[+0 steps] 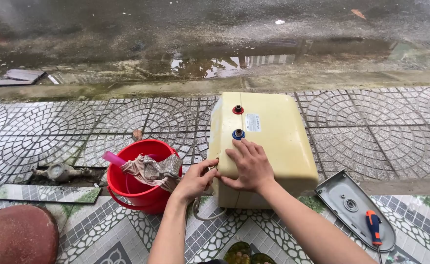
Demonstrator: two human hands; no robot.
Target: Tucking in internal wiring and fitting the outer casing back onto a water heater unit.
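Observation:
A pale yellow box-shaped water heater tank point(273, 142) lies on patterned paving tiles, with a red-ringed port point(238, 109) and a blue-ringed port point(238, 133) on its upper face. My right hand point(249, 166) lies flat on the tank just below the blue port, fingers spread. My left hand point(196, 180) is curled at the tank's near left corner, fingers pinched on something small there; what it grips is hidden. A thin grey cable point(203, 213) loops on the tiles under that corner.
A red bucket point(141, 188) with a crumpled cloth point(154, 171) and a pink handle stands left of the tank. A grey cover plate point(354, 208) with an orange-and-blue screwdriver point(373, 227) lies to the right. A water meter point(58, 171) sits at left. Wet road lies beyond the kerb.

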